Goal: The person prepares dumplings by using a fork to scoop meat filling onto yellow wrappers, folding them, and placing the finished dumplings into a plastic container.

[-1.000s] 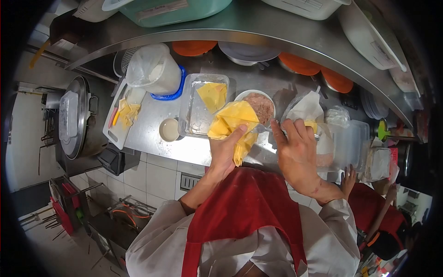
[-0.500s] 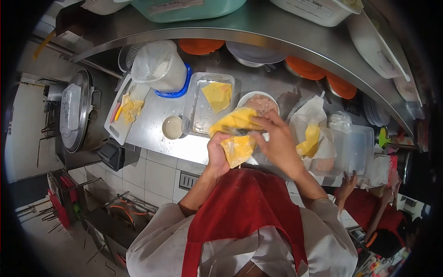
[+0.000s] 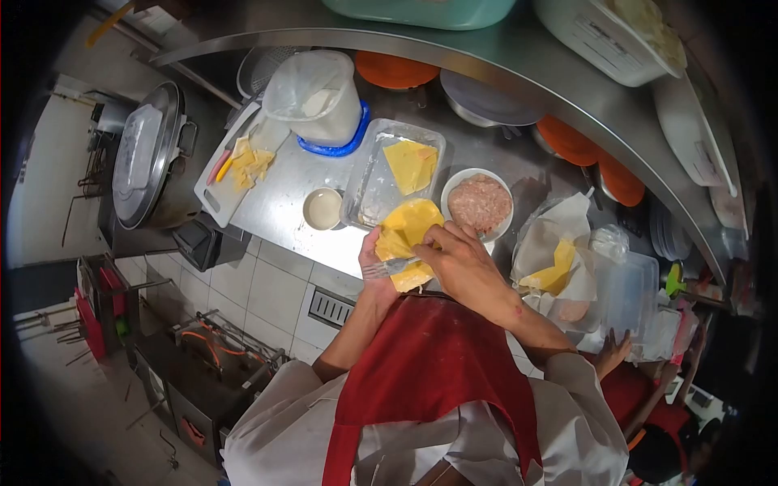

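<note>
A yellow dough sheet (image 3: pixel 411 217) lies across my left hand (image 3: pixel 374 263), whose fingers and palm hold it from below. My right hand (image 3: pixel 462 263) is closed on a fork (image 3: pixel 393 266), its tines over the lower part of the sheet. Just beyond my right hand is a white bowl (image 3: pixel 449 185) of minced meat (image 3: pixel 480 202). More cut yellow sheets (image 3: pixel 412 166) lie in a clear tray (image 3: pixel 366 166) behind the held sheet. To the right, a folded yellow piece (image 3: pixel 553 271) rests on white paper (image 3: pixel 559 223).
A small cup (image 3: pixel 322 209) stands left of the tray. Farther left are a flour tub (image 3: pixel 324 101) and a white board (image 3: pixel 212 194) with dough scraps. A steel shelf edge (image 3: pixel 405 44) arches overhead. At right, a co-worker's hand (image 3: pixel 613 353) is near clear containers (image 3: pixel 632 296).
My right hand and the fork have moved down onto the sheet, uncovering the meat bowl. The sheet has shifted in my left hand. The camera view has turned slightly.
</note>
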